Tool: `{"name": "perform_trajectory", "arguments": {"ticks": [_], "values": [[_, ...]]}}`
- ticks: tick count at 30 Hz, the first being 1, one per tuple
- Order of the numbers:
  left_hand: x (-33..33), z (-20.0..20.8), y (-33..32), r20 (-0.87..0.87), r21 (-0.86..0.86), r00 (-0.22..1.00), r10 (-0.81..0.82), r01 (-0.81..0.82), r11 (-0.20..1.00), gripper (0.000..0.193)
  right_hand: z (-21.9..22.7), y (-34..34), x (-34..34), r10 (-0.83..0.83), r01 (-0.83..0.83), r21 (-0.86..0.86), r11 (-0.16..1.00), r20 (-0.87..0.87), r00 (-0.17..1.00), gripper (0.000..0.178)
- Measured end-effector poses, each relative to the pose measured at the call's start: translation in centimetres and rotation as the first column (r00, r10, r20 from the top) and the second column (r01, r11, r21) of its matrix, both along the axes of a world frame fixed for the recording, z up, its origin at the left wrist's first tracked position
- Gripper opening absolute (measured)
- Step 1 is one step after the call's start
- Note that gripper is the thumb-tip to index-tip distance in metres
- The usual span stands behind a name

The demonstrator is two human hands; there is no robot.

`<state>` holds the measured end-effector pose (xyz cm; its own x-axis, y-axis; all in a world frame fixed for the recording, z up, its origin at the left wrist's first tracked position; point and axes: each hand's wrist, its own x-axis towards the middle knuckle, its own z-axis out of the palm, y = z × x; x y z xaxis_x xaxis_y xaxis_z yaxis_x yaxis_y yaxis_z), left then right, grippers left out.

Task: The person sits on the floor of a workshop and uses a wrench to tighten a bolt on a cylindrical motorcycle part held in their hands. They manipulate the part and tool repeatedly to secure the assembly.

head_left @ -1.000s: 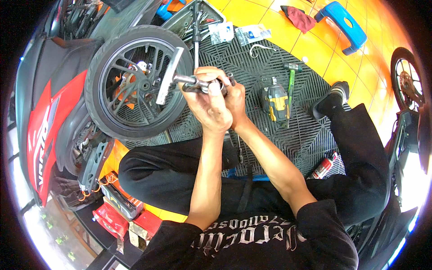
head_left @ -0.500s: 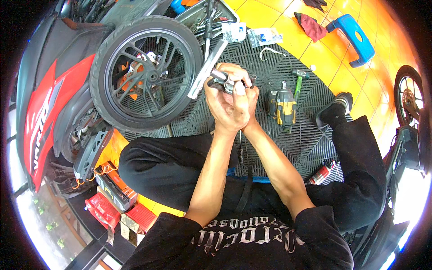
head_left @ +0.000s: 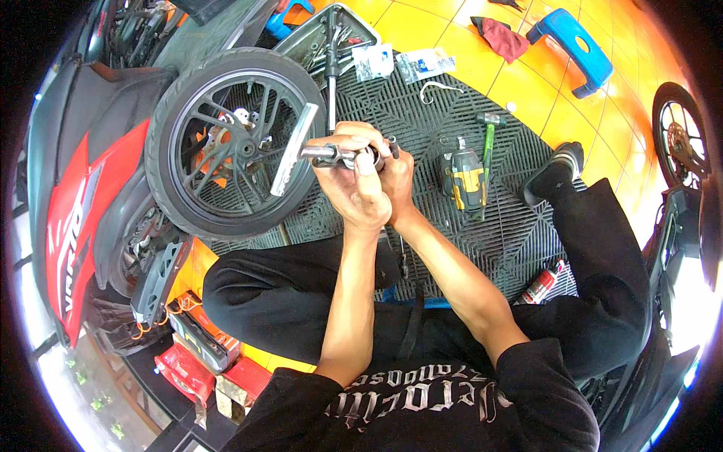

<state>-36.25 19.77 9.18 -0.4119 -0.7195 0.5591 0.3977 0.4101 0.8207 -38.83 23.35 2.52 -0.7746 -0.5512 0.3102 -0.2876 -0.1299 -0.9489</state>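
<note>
My left hand is closed around the shaft of a silver T-shaped metal tool. The tool's flat crossbar sticks out to the left, over the right side of a black motorcycle wheel. Pressed close beside it, my right hand has its fingers curled at the other end of the same piece. A small dark rod end shows between the hands. Their fingers hide much of the middle of the tool. Both hands are raised above a black ribbed mat.
A yellow-black power driver and a green-handled hammer lie on the right. Beyond are a tool tray, plastic packets and a blue stool. A red motorcycle stands left; a spray can lies near my leg.
Both hands have moved left with the tool, and its shaft now points more to the left. The crossbar has come over the wheel. The whole view has shifted slightly.
</note>
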Motion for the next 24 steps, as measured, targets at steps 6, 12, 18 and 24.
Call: {"name": "perform_trajectory", "arguments": {"ticks": [6, 12, 18, 24], "values": [[-0.3, 0.0, 0.2, 0.017, -0.033, 1.000, -0.002, 0.002, 0.999, 0.020, -0.1, 0.0, -0.2, -0.010, 0.010, -0.020, 1.000, 0.000, 1.000, 0.022], [-0.2, 0.1, 0.2, 0.034, -0.080, 0.999, -0.003, 0.006, 0.997, 0.020, 0.4, 0.4, -0.2, -0.018, 0.018, -0.037, 0.999, 0.008, 1.000, 0.021], [-0.3, 0.1, 0.2, 0.020, -0.053, 1.000, -0.006, 0.007, 0.999, 0.020, -0.2, 1.0, -1.0, 0.100, -0.100, 0.014, 0.995, -0.039, 0.994, 0.033], [1.1, -0.3, -1.1, -0.071, -0.010, 0.997, 0.005, -0.005, 1.000, 0.020, 2.3, 3.9, -7.5, 0.619, -0.595, 0.210, 0.776, -0.071, 0.782, 0.065]]}}
